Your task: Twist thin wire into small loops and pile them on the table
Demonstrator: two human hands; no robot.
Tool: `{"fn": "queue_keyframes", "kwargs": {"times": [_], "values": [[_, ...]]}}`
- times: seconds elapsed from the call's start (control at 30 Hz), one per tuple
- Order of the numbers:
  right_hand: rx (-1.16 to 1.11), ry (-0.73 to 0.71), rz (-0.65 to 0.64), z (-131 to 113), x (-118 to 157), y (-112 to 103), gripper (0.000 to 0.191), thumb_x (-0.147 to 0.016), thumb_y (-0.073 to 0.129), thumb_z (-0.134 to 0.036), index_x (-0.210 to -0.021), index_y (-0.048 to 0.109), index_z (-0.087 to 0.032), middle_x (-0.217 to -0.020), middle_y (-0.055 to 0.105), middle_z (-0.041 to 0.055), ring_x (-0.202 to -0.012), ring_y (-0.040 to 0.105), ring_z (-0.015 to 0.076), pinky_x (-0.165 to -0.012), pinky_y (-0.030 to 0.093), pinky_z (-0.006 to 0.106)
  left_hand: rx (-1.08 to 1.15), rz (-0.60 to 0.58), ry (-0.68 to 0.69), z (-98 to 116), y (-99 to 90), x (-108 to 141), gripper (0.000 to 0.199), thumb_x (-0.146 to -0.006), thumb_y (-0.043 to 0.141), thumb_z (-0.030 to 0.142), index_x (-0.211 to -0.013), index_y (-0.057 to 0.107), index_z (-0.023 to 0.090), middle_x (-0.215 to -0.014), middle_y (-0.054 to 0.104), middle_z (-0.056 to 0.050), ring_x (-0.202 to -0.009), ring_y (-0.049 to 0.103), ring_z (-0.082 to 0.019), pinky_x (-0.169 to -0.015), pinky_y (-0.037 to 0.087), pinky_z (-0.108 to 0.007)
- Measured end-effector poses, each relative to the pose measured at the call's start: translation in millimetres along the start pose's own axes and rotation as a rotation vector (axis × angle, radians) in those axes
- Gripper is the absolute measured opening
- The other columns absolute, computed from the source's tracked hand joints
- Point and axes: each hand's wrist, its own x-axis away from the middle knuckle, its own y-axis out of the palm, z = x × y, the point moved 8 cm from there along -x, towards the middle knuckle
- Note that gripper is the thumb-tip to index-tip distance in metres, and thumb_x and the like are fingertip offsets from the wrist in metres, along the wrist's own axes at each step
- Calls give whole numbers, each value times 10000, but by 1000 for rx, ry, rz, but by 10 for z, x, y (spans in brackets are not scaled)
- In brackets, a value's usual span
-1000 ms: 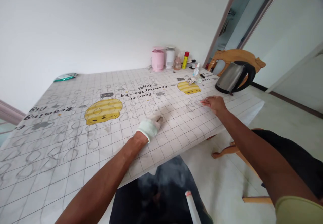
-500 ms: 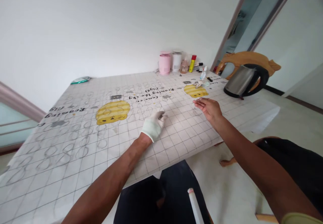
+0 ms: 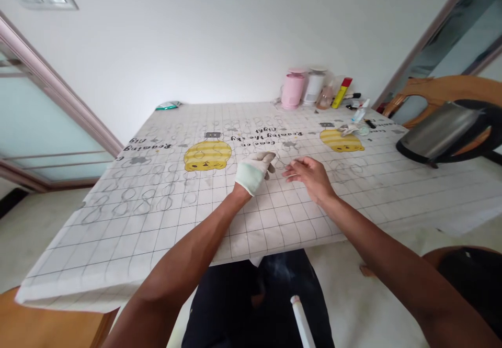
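My left hand (image 3: pixel 254 171), in a whitish work glove with a pale green cuff, is just above the checked tablecloth (image 3: pixel 251 227). Its fingers are loosely bent and apart, with no object visible in them. Close by on the right is my bare right hand (image 3: pixel 308 178), palm turned inward, fingers loosely spread and holding nothing. A small gap separates the two hands. Crumpled whitish fabric (image 3: pixel 355 129), perhaps another glove, lies farther back on the table. A white cigarette (image 3: pixel 301 319) juts up at the bottom of the view, with faint smoke above it.
A metal kettle (image 3: pixel 439 133) stands at the right. Along the wall are a pink canister (image 3: pixel 293 90), a white canister (image 3: pixel 314 86), a bottle (image 3: pixel 325 98) and a yellow-red can (image 3: pixel 342 92). A green packet (image 3: pixel 168 105) lies at the back left. A wooden chair (image 3: pixel 451 89) is behind the kettle.
My right hand has come in toward my gloved left hand, narrowing the gap between them. The camera has turned left, so the table items appear farther right.
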Motion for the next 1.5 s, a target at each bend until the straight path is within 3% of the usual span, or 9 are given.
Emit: {"fn": "queue_keyframes", "kwargs": {"times": [0.27, 0.47, 0.67, 0.87, 1.03, 1.13, 1.23, 1.33, 1.5], "values": [[40, -143, 63, -17, -112, -33, 313, -824, 798, -389, -1048, 738, -179, -828, 719, 38, -662, 707, 168, -607, 604, 314, -47, -28, -11, -26, -25, -38, 273, -938, 571, 352, -1001, 772, 179, -679, 697, -8, -509, 556, -107, -492, 453, -226], [314, -229, 42, -6, -68, -11, 339, -946, 618, -417, -1146, 801, -213, -755, 666, 3, -506, 525, 111, -464, 449, 267, -72, -28, -40, -74, -63, -71, 266, -926, 583, 334, -1017, 781, 183, -662, 690, -8, -514, 548, -109, -502, 462, -226], [723, -499, -70, -146, 15, 107, 338, -966, 529, -294, -1156, 809, -297, -814, 682, 30, -780, 643, 212, -816, 551, 389, -98, -66, -28, -94, -88, -94, 254, -925, 602, 340, -1002, 792, 190, -639, 675, -11, -507, 541, -113, -472, 430, -226], [915, -543, -113, -178, 4, 239, 397, -993, 454, -264, -1207, 788, -279, -835, 696, 55, -793, 643, 239, -820, 542, 401, -59, -7, -76, -87, -74, -89, 262, -960, 561, 304, -1048, 768, 170, -663, 684, -12, -504, 561, -110, -498, 448, -229], [835, -524, -74, -195, -102, 237, 363, -985, 495, -277, -1182, 799, -289, -962, 780, 48, -880, 702, 247, -861, 560, 412, -74, 28, -65, -66, -128, -112, 310, -979, 546, 369, -1089, 752, 165, -776, 745, -29, -523, 599, -119, -549, 486, -251], [755, -466, 1, -192, -211, 144, 346, -972, 517, -289, -1144, 815, -262, -903, 786, 48, -822, 715, 237, -831, 565, 400, -243, 85, 8, 10, -246, -134, 363, -1009, 512, 414, -1203, 737, 206, -973, 787, -39, -646, 666, -143, -682, 536, -272], [731, -402, 76, -172, -311, 45, 352, -955, 517, -277, -1117, 826, -225, -732, 733, 37, -695, 688, 220, -750, 546, 368, -570, 159, 195, 173, -333, -159, 374, -1023, 508, 357, -1336, 692, 269, -1124, 770, -38, -968, 702, -202, -890, 525, -296], [740, -419, 118, -177, -342, 0, 369, -948, 504, -267, -1118, 825, -203, -731, 726, 47, -687, 675, 211, -748, 525, 350, -905, 26, 342, 184, -206, -223, 443, -1025, 508, 296, -1457, 603, 306, -1180, 737, -55, -1117, 656, -237, -918, 499, -317], [723, -383, 82, -63, -332, -8, 388, -951, 492, -289, -1129, 822, -187, -718, 705, 34, -644, 618, 178, -677, 479, 305, -1248, -221, 371, -128, -7, -357, 400, -1045, 462, 330, -1410, 622, 301, -1084, 717, -69, -883, 664, -224, -688, 447, -305]]}}
